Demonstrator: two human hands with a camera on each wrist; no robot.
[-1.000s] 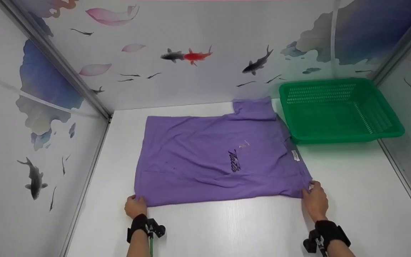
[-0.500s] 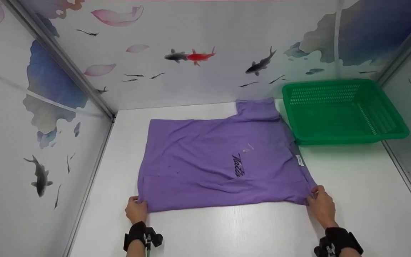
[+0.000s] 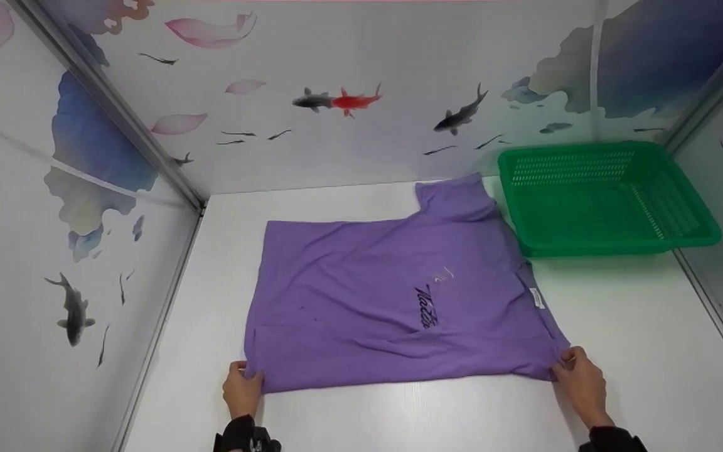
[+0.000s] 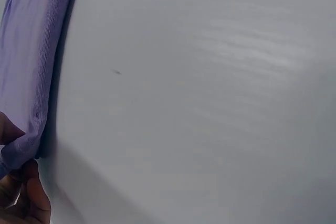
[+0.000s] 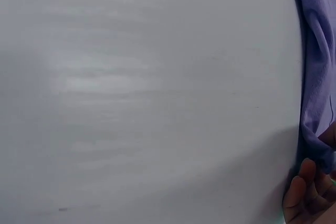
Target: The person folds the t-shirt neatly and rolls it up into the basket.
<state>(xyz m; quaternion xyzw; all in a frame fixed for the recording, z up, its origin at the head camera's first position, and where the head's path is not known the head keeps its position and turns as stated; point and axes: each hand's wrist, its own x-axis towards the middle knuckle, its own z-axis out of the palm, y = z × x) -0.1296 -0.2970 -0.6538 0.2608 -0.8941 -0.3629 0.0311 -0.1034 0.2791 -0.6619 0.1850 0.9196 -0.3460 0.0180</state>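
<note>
A purple T-shirt with dark lettering lies sideways on the white table, its hem to the left and its collar tag to the right. One sleeve sticks out at the back. My left hand pinches the near hem corner; in the left wrist view, thumb and fingers close on the folded cloth edge. At the near right corner, by the shoulder, my right hand pinches the cloth. The right wrist view shows fingertips beneath that edge. The near side runs fairly straight between both hands.
A green plastic basket stands at the back right, its left side close to the shirt. Panels printed with fish and petals form a back wall, a left wall and a right wall around the white table.
Both hands have drawn the shirt toward the near side of the table, still pinching its near corners. The sleeve at the back has stretched out longer, and the view has shifted slightly.
</note>
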